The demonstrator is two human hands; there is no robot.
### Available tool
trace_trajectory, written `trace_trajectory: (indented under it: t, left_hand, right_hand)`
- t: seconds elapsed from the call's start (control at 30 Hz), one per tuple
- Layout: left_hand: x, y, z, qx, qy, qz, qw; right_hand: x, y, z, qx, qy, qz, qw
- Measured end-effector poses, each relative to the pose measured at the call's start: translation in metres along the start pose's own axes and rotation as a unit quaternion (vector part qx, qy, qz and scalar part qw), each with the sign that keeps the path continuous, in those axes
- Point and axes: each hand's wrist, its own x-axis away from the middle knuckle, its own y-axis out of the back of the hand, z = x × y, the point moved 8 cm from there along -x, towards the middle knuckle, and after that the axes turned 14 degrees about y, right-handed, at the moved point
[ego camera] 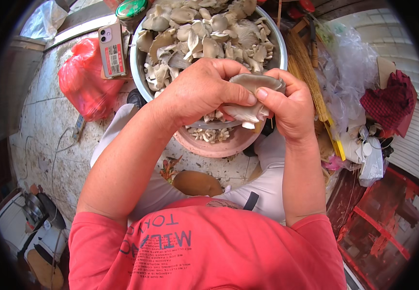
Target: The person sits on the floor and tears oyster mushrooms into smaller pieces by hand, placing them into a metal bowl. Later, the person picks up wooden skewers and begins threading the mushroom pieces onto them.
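Both hands pinch one grey oyster mushroom [245, 110] above the near rim of a large basin, thumbs side by side on it. My left hand [209, 90] grips its left part, and my right hand [287, 103] holds its right edge. Behind them, the pale metal basin [136, 69] is heaped with oyster mushrooms [209, 34]. Under its near edge shows a pink plastic basin [209, 150], with small pale mushroom pieces [209, 135] in it. Part of the mushroom is hidden by the fingers.
A red plastic bag [86, 81] stands on the tiled floor at left, beside an upright smartphone [111, 50]. A green-lidded jar [131, 11] is behind it. To the right lie a straw broom [305, 72], clear plastic bags [347, 65] and a dark red checked cloth [390, 99].
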Motion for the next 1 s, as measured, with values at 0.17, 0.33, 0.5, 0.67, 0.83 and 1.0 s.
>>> trace_trajectory:
  t: [0.17,0.33,0.5,0.67,0.83,1.0]
  left_hand:
    - [0.001,-0.001,0.000,0.051,-0.004,0.026,0.998]
    - [0.004,-0.003,-0.006,0.032,-0.014,-0.028,0.999]
    - [0.005,0.004,-0.001,0.019,0.007,-0.054,0.998]
    - [0.002,0.017,-0.003,0.105,-0.017,-0.075,0.991]
    - [0.003,0.025,-0.006,0.077,-0.023,-0.100,0.992]
    - [0.004,0.009,-0.003,0.016,0.008,-0.064,0.998]
  right_hand:
    - [0.001,0.000,-0.003,-0.062,-0.008,-0.003,0.998]
    - [0.000,0.007,-0.004,-0.057,0.008,-0.053,0.997]
    - [-0.002,0.012,0.005,-0.005,0.044,-0.074,0.996]
    - [-0.003,0.036,0.012,-0.024,0.107,-0.185,0.977]
    - [-0.005,0.052,0.010,-0.053,0.065,-0.168,0.982]
    - [0.000,0.005,-0.006,-0.031,-0.015,-0.032,0.999]
